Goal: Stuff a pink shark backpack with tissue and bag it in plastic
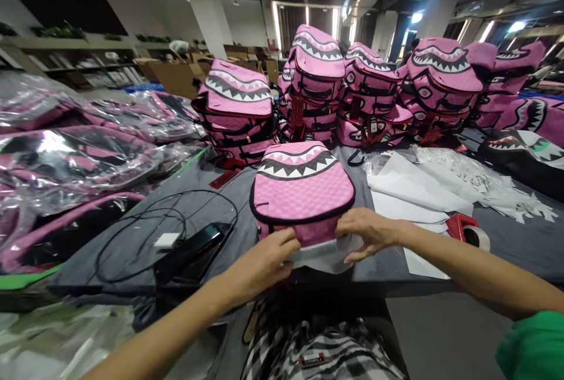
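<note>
A pink checked backpack (304,192) with a black-and-white shark-teeth print lies on the grey-covered table in front of me. Across its near end stretches a thin white sheet (324,255), paper or plastic, I cannot tell which. My left hand (275,254) has its fingers curled on the sheet's left end, close against the bag. At the other end my right hand (370,232) pinches the sheet between thumb and fingers, beside the bag's right corner. The bag's underside is hidden.
Stacked pink backpacks (240,98) line the table's far side. Plastic-wrapped bags (79,162) are heaped at left. Nearer lie a phone (207,239), a looped black cable (187,192) and a white adapter (167,241). White sheets (409,189) and a red tape dispenser (462,228) lie right.
</note>
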The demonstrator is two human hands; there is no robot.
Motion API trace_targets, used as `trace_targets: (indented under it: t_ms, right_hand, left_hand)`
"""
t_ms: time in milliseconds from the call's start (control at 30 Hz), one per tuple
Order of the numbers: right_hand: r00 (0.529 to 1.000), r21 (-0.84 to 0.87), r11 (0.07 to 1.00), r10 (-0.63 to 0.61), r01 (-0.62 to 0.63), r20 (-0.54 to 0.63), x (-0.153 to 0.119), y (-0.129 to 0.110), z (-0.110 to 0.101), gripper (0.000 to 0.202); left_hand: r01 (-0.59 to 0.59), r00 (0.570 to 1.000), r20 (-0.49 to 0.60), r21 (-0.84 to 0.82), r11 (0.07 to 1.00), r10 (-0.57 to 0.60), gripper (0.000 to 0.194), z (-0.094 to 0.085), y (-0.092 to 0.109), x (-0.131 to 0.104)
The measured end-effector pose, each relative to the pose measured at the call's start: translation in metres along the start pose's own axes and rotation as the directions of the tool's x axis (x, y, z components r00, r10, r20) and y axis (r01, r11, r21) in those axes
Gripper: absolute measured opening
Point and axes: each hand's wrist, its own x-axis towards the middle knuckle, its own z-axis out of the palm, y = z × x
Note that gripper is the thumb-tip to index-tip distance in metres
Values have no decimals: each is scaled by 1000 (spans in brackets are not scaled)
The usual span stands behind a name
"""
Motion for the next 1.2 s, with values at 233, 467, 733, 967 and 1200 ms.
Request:
trace_targets:
  t_ms: [233, 467, 733, 967, 1200]
  right_hand:
    - [968, -305, 952, -89, 13, -235, 53, -11, -79, 29]
    - [906, -318, 939, -19, -129, -424, 53, -23, -61, 48]
    - [772, -400, 899, -125, -178, -624, 50, -20, -35, 7]
    - [939, -282, 958, -41, -60, -341, 45, -35, -19, 42]
    - [867, -538, 842, -235, -45, -440, 45, -26, 1, 14]
  left_hand:
    - [-52, 970, -196, 412, 910, 144, 38, -98, 26, 46]
    - [171, 835, -483, 684, 709, 264, 17, -80, 19, 57]
    - [-103, 968, -140, 535, 838, 208, 51, -85, 38, 39]
    - [-3, 882, -388, 563, 826, 268, 21, -66, 16, 19]
    - [78, 824, -530, 454, 887, 199, 20, -27, 22, 10]
